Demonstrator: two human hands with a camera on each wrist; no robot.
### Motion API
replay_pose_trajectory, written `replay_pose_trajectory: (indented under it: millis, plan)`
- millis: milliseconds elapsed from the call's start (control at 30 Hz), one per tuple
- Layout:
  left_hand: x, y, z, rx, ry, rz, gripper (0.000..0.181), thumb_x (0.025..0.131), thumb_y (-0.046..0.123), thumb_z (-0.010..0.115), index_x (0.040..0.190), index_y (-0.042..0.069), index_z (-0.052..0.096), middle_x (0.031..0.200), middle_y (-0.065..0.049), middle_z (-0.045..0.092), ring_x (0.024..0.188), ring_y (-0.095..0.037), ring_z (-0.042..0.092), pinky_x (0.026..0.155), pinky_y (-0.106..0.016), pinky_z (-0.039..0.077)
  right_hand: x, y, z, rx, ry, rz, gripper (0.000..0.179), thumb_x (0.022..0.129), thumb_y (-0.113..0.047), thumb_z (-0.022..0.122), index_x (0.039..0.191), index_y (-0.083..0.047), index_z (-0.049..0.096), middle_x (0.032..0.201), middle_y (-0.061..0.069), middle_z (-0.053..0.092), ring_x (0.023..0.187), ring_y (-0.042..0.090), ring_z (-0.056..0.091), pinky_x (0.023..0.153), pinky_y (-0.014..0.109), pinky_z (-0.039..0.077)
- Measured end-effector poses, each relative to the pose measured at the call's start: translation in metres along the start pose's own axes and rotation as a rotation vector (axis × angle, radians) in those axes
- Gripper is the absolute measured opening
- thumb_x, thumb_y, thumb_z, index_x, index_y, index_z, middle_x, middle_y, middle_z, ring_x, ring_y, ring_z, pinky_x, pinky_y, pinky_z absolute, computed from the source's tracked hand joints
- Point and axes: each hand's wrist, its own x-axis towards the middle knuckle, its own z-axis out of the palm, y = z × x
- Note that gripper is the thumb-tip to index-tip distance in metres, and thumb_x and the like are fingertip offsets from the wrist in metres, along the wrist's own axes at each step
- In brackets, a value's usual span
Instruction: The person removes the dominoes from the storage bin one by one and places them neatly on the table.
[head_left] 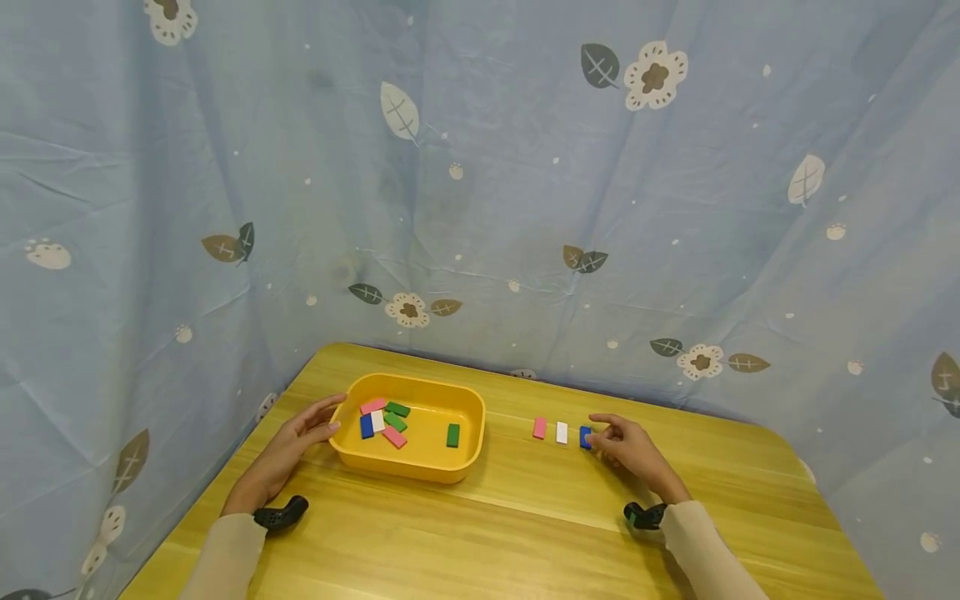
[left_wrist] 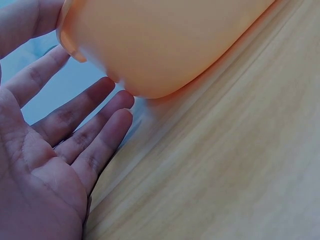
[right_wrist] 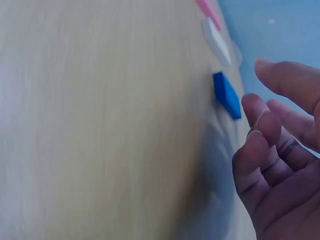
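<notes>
A blue tile (head_left: 585, 437) lies on the table at the right end of a short row, beside a white tile (head_left: 562, 432) and a pink tile (head_left: 540, 428). Close by the blue tile is my right hand (head_left: 626, 450); in the right wrist view its loosely bent fingers stand apart from the tile (right_wrist: 227, 96) and hold nothing. On the left, my left hand (head_left: 296, 442) touches the end of a yellow plastic tub (head_left: 416, 472), thumb and forefinger at the rim. The other fingers (left_wrist: 102, 132) stretch loosely beside the tub's outer wall (left_wrist: 150, 45).
Inside the tub, several pink, green, white and blue tiles cluster at the left, and one green tile (head_left: 453, 436) lies apart at the right. The wooden table (head_left: 480, 542) backs onto a patterned blue curtain (head_left: 487, 208), which also hangs along both sides.
</notes>
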Motion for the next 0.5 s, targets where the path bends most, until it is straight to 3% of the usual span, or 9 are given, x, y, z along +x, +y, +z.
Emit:
replay_pose_trajectory:
  millis: [200, 300, 400, 500]
  plan:
    - [-0.001, 0.001, -0.001, 0.004, -0.001, 0.005, 0.054, 0.095, 0.037, 0.057, 0.145, 0.034, 0.038, 0.15, -0.002, 0.032, 0.137, -0.025, 0.029, 0.105, -0.039, 0.032, 0.001, -0.025, 0.009, 0.05, 0.027, -0.06, 0.046, 0.09, -0.029, 0.067, 0.133, -0.02, 0.054, 0.1, 0.019, 0.062, 0.068, 0.043, 0.052, 0.052, 0.042, 0.048]
    - [-0.001, 0.001, -0.002, -0.002, -0.008, 0.007, 0.053, 0.096, 0.036, 0.057, 0.145, 0.034, 0.038, 0.151, 0.0, 0.031, 0.138, -0.024, 0.028, 0.103, -0.031, 0.033, 0.002, -0.04, 0.017, 0.064, 0.021, -0.078, 0.043, 0.089, -0.03, 0.069, 0.13, -0.026, 0.056, 0.101, 0.018, 0.063, 0.071, 0.05, 0.048, 0.054, 0.045, 0.047]
    - [-0.001, 0.001, -0.001, -0.008, -0.013, 0.014, 0.053, 0.096, 0.036, 0.057, 0.145, 0.033, 0.038, 0.151, 0.0, 0.031, 0.139, -0.024, 0.026, 0.096, -0.018, 0.036, 0.002, -0.053, 0.027, 0.06, 0.002, -0.094, 0.042, 0.088, -0.033, 0.069, 0.128, -0.029, 0.057, 0.1, 0.012, 0.063, 0.074, 0.05, 0.049, 0.056, 0.048, 0.047]
    - [-0.001, 0.001, -0.001, -0.014, -0.017, 0.021, 0.052, 0.096, 0.035, 0.057, 0.145, 0.033, 0.039, 0.151, 0.0, 0.031, 0.139, -0.024, 0.026, 0.093, -0.013, 0.036, 0.004, -0.065, 0.039, 0.054, -0.019, -0.121, 0.04, 0.088, -0.034, 0.068, 0.127, -0.031, 0.058, 0.1, 0.008, 0.061, 0.076, 0.049, 0.051, 0.058, 0.049, 0.049]
